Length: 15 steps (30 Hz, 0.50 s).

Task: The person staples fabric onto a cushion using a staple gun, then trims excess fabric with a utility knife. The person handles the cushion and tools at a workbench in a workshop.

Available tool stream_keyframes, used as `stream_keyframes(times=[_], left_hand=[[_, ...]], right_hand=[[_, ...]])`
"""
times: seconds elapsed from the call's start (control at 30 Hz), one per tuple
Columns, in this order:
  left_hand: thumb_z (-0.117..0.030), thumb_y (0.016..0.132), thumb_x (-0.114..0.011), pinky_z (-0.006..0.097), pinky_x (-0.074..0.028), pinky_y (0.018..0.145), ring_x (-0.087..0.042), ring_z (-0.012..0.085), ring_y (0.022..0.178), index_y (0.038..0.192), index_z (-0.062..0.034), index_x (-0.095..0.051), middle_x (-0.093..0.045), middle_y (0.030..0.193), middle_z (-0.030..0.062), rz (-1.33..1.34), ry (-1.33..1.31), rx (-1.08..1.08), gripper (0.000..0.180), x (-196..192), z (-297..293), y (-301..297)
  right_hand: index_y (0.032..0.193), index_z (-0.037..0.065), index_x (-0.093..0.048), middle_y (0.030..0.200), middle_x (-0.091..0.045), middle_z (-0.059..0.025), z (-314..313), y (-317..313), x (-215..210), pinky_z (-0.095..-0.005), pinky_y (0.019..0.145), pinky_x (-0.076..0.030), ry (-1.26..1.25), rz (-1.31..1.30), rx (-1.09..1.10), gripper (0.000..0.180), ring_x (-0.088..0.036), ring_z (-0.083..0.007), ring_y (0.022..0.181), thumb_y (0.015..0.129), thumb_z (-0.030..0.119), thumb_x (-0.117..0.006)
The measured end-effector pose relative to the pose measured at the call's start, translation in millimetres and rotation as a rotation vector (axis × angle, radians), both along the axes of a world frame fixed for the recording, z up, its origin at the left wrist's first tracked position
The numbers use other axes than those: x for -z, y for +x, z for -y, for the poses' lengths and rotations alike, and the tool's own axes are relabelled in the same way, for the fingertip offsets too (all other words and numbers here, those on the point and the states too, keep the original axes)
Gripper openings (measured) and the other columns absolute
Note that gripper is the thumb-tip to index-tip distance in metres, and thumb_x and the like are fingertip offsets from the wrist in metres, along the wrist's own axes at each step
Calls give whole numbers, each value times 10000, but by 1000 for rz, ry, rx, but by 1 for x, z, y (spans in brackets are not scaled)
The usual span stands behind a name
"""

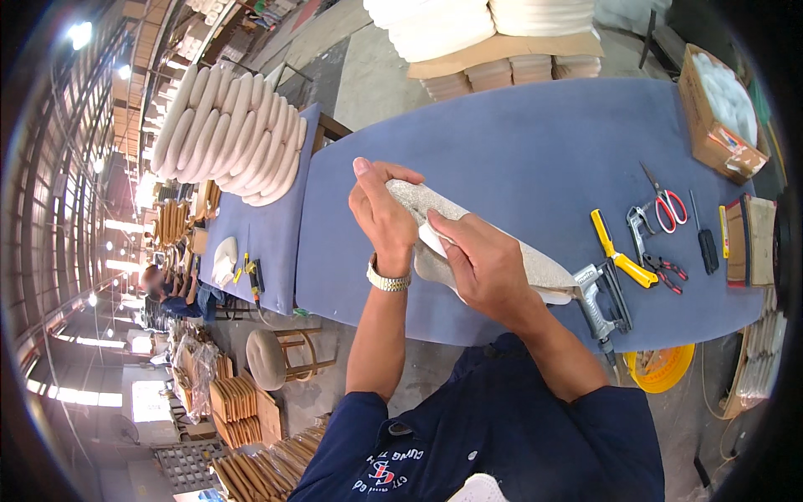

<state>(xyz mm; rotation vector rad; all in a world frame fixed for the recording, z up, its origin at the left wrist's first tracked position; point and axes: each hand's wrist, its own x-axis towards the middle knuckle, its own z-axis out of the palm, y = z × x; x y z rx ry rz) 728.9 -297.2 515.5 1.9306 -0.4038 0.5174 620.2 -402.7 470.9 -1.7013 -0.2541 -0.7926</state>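
A beige fabric-covered seat pad [535,266] stands tilted on the blue-covered table in front of me, with a strip of white padding [431,239] showing at its near left end. My left hand [385,213] curls round the pad's far left end, its fingertips partly hidden. My right hand [485,263] is closed at the edge of the cover, thumb and fingers pinching the fabric beside the white padding. Just right of the pad lies a silver pneumatic staple gun [592,299], close to its right end.
To the right lie a yellow-handled tool [619,255], red-handled scissors [669,209], another stapler [640,230], pliers [669,272] and a black-handled screwdriver [707,243]. A cardboard box [711,125] sits far right. Beige pads [234,130] are stacked far left; a person [188,297] works beyond.
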Motion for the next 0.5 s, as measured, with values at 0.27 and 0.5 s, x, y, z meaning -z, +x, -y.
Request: stream_keyframes(times=[0.27, 0.5], left_hand=[[-422, 1133, -209, 335, -429, 626, -528, 182, 589, 648, 24, -681, -623, 593, 79, 38, 29, -4, 810, -4, -4, -2], [-435, 1131, -193, 330, -453, 691, -556, 188, 636, 660, 27, -675, -658, 640, 100, -14, 50, -44, 817, -6, -4, -6]], right_hand=[[1243, -25, -662, 819, -587, -90, 4, 2, -11, -360, 640, -520, -266, 65, 42, 402, -629, -239, 734, 844, 20, -686], [1248, -25, -661, 791, -573, -77, 3, 7, -1, -348, 613, -506, -305, 100, 32, 413, -613, -225, 707, 840, 37, -689]])
